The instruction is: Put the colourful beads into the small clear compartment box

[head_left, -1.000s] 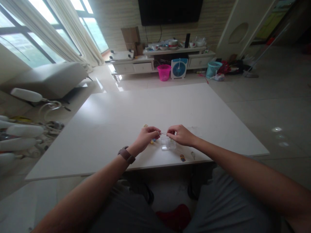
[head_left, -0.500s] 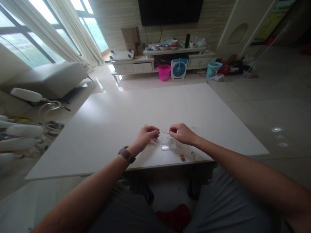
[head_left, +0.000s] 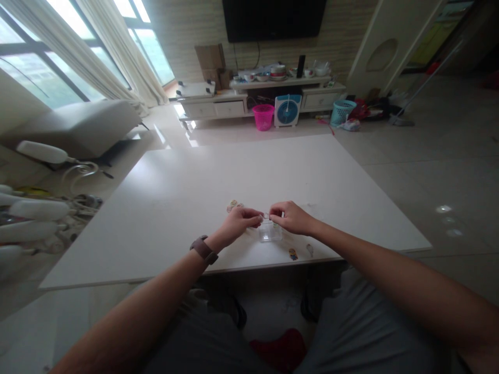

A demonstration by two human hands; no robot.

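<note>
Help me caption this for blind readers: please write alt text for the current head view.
A person's left hand and right hand hold small ring-like pieces near a clear box on a white table. A yellow-and-blue figure lies near its closer edge; a fan stands beyond.

Free tabletop [head_left: 234, 174] beyond the obstructing transparent box [head_left: 270, 235]

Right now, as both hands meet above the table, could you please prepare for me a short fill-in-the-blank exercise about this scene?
1. The small rings show between the left hand and the ____ hand.
2. The brown strap is worn on the ____ wrist.
3. The clear box stands on a ____ table.
4. The fan stands between a blue basket and a ____ basket.

Missing words: right; left; white; pink.
</note>
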